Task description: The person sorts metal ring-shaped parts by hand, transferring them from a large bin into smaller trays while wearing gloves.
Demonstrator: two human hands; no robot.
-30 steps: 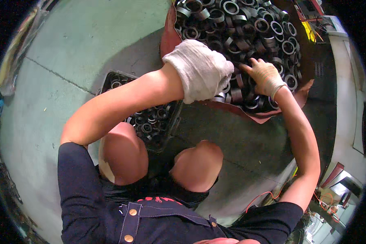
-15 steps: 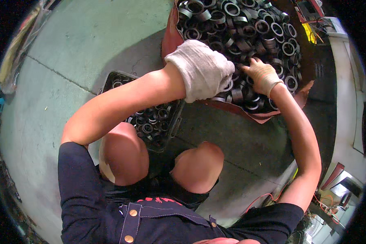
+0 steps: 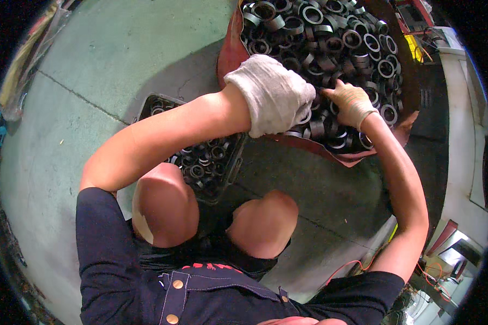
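Observation:
My left hand (image 3: 276, 97), in a pale, bulky cloth glove, is closed over the near left side of a heap of dark metal rings (image 3: 352, 39). Whatever it grips is hidden behind the glove. Close to its right, my right hand (image 3: 352, 103) wears a thinner beige glove with its fingers bent. The right fingertips meet something dark between the two hands, too small and shaded to make out. The rings fill a large reddish sack (image 3: 230, 57) with a folded rim.
A dark plastic crate (image 3: 234, 168) holding smaller rings stands on the green floor (image 3: 103, 65), partly beneath my left forearm and near my left knee. A pale wall or cabinet side (image 3: 458, 124) runs along the right. An orange cable (image 3: 358, 262) lies at lower right.
Both hands stay almost in place over the rings. The right fingers have shifted slightly, and the whole view has moved a little.

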